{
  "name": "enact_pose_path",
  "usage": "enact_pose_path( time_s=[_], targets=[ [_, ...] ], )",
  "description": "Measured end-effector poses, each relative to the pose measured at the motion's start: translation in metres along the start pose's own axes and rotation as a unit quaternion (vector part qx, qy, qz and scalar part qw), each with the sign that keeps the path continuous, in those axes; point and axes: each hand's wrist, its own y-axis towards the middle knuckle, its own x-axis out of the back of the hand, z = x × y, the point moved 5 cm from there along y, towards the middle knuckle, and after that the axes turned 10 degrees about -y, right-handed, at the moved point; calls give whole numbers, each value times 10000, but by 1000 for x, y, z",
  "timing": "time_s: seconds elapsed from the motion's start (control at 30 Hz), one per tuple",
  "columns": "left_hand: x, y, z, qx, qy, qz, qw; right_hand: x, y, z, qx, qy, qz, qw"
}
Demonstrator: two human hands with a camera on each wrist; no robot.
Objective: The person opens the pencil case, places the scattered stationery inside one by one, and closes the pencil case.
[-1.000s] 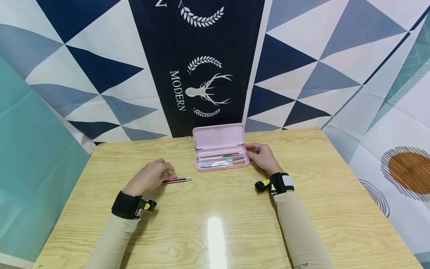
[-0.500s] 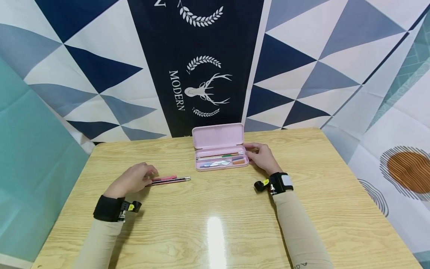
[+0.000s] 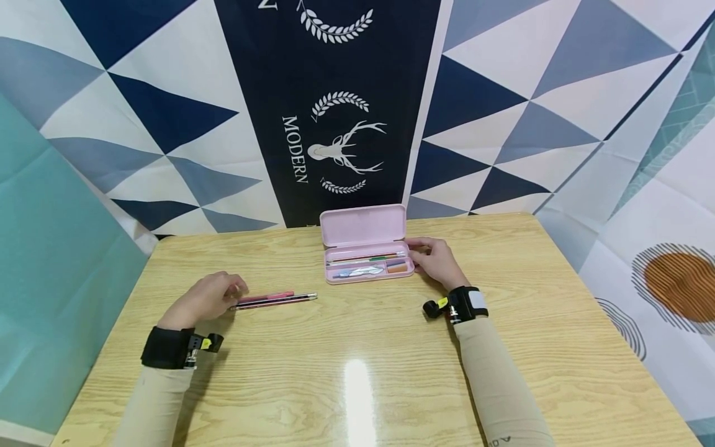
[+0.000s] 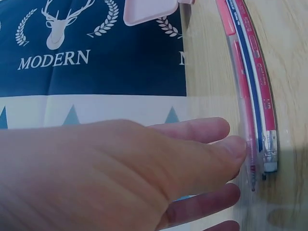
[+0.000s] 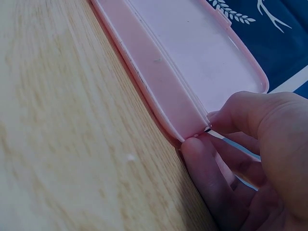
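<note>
Got the pink pencil case [image 3: 363, 226], flipped wide, just left of the right hand [image 3: 438, 261] and pinched by one end. Holding the left hand [image 3: 206, 298] kinda loose, right by a bunch of pens and pencils [image 4: 261, 77] on the table [image 3: 313, 341]; touching or not, can't tell.

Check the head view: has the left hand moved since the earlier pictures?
Yes: the left hand has moved to the person's left, farther from the pink case, which has stayed put.
</note>
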Motion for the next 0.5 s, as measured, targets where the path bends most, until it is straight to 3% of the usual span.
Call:
enact_pose_path(
  time_s=[0.5],
  targets=[
    [-6,3,3,178,-19,46,9998,-1,1,-2,-50,-15,-10,10000]
  ],
)
